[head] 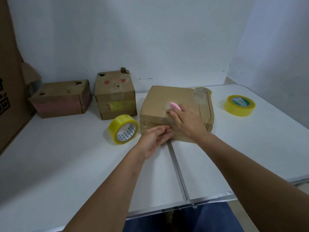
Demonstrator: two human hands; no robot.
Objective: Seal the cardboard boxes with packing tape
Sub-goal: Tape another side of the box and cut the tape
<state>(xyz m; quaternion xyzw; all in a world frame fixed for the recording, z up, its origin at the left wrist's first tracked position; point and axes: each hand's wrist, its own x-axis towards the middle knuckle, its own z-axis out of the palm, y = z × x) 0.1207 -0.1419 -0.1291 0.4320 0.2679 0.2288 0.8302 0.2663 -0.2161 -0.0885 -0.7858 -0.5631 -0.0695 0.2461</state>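
A flat cardboard box (158, 101) lies at the middle of the white table, with clear tape across its top and front face. My right hand (187, 121) rests on the box top and holds a small pink cutter (174, 106), whose tip sticks out past my fingers. The straight fingers of my left hand (155, 139) press against the taped front face near the top edge. A yellow tape roll (122, 131) leans on the table just left of the box.
Two smaller, worn cardboard boxes (61, 99) (115, 96) stand at the back left. Another yellow tape roll (240, 105) lies to the right, and a third roll (204, 90) peeks from behind the box. A big cardboard sheet (10, 81) stands at the far left. A seam (177, 164) splits the table.
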